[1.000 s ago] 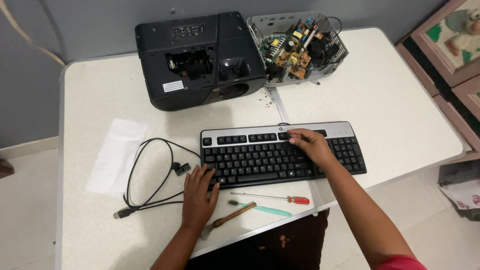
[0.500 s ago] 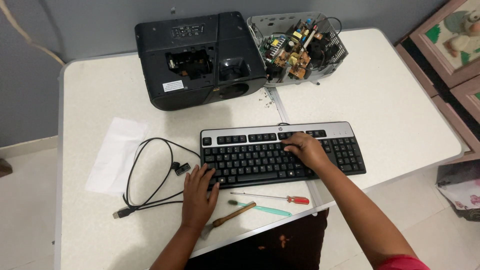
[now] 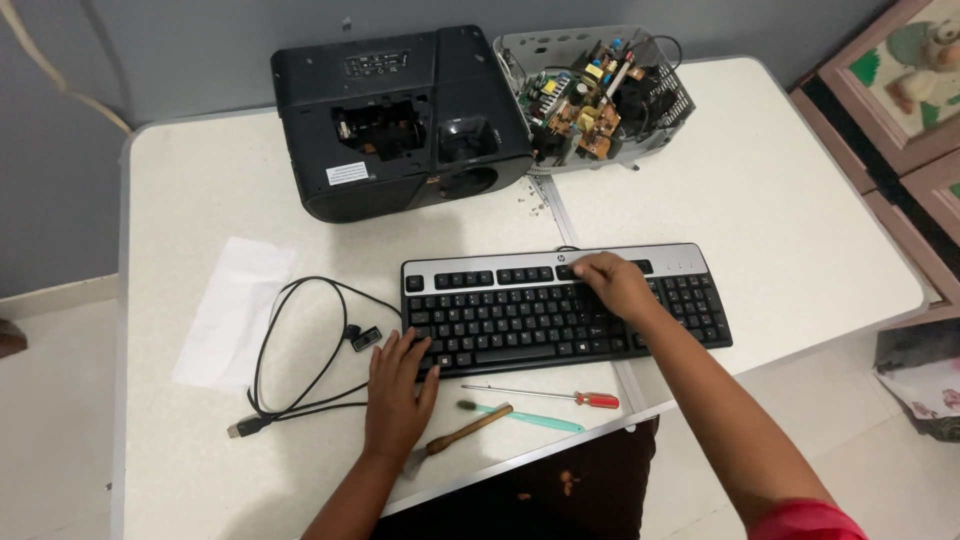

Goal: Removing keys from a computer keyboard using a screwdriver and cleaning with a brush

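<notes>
2 hands [image 3: 400,385] on keyboard [image 3: 520,320]: L at front-left corner, R [image 3: 615,285] top row.

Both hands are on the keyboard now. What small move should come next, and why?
Probably lift the keyboard slightly and turn it over. The left hand presses its lower left corner and the right hand lies on its top row, so both ends are held. The red-handled screwdriver lies just in front, unused.

Black keyboard [image 3: 560,310] with silver top strip is laid flat, keys up, near the front edge of the white table [image 3: 780,200], long side roughly parallel to that edge. Its black cable [image 3: 300,350] is looped loosely to the left, plug end lying at the front-left.
</notes>
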